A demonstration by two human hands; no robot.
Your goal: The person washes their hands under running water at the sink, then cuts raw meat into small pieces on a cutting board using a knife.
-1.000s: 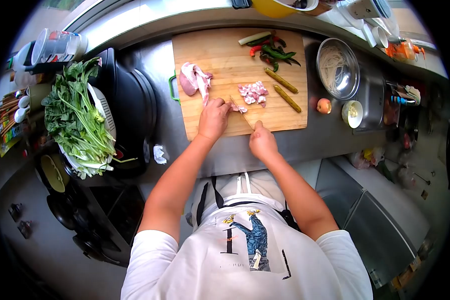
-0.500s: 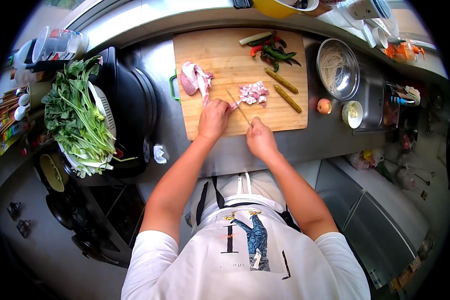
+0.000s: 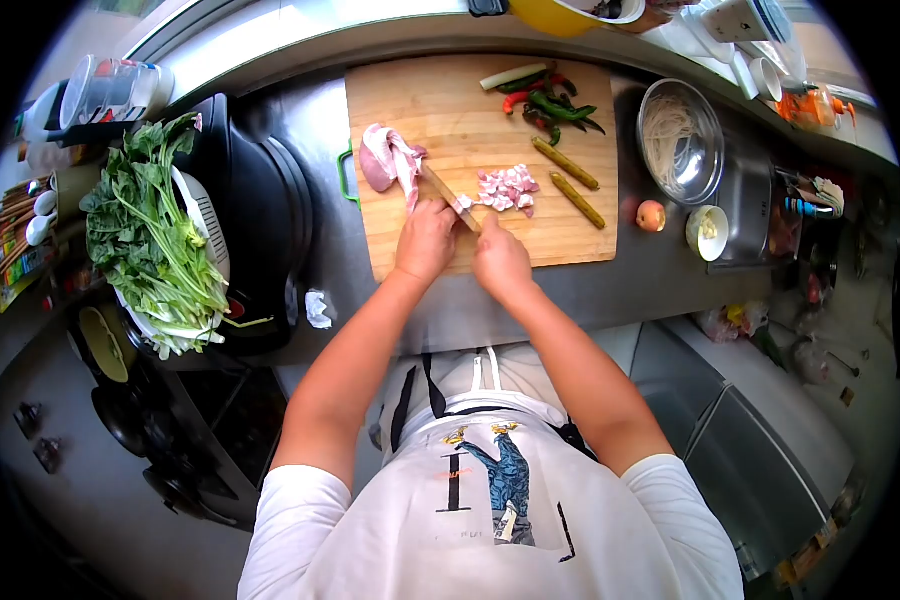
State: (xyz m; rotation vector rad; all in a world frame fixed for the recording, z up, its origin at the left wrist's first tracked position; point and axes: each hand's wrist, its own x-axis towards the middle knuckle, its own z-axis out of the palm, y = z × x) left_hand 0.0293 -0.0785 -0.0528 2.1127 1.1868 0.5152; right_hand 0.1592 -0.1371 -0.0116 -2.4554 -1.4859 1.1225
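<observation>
My right hand is closed around the handle of a kitchen knife, whose blade slants up and left across the board. Curled close to the blade, my left hand presses a strip of raw meat, mostly hidden under its fingers. A larger piece of raw meat lies just beyond that hand, its pale end trailing toward the knuckles. To the right of the blade sits a small heap of diced meat. All of this rests on a wooden cutting board.
Green and red peppers and two pickled-looking green sticks lie on the board's right. Beyond are a metal bowl of noodle-like strands, an onion-like bulb and a small bowl. Leafy greens fill a white basket at left.
The knife has swung left and tilted, its blade now beside my left fingers. My right hand has moved up and left, while my left hand has barely shifted.
</observation>
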